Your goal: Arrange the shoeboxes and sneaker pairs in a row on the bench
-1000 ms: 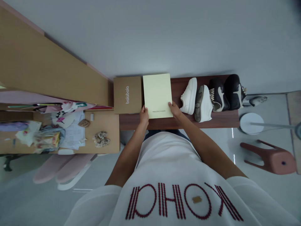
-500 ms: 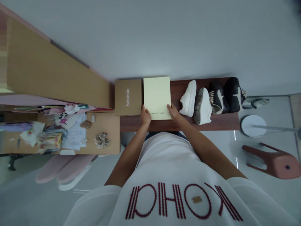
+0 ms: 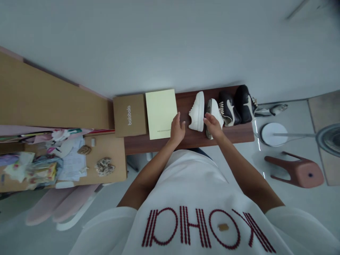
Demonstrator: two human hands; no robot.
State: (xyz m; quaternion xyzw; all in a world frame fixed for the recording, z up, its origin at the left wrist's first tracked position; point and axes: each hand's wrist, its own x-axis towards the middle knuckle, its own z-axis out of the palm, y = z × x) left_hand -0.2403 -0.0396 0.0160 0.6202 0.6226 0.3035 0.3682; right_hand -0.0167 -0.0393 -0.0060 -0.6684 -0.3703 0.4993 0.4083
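Observation:
My left hand [image 3: 177, 130] is open, its thumb apart from the fingers, over the right edge of a pale yellow shoebox [image 3: 160, 111]. Over a white sneaker with a grey sole [image 3: 217, 112] hovers my right hand [image 3: 213, 124], also open; whether it touches that shoe I cannot tell. Between the hands lies another white sneaker [image 3: 197, 111], on its side. A brown "balabala" box [image 3: 130, 115] sits left of the yellow one. Two dark shoes, one with cream laces [image 3: 229, 108] and one nearer the end [image 3: 243, 103], lie on the right.
Everything stands on a narrow dark wooden bench [image 3: 183, 102] along the wall. At left is a cluttered desk [image 3: 118, 156] with papers and a scrunchie [image 3: 105, 166]. A pink stool [image 3: 305, 172] and a standing fan [image 3: 329, 139] are on the floor at right.
Both hands have let go of the yellow shoebox and moved right, the right one over the white sneakers. The view has shifted right, so the boxes and shoes appear further left.

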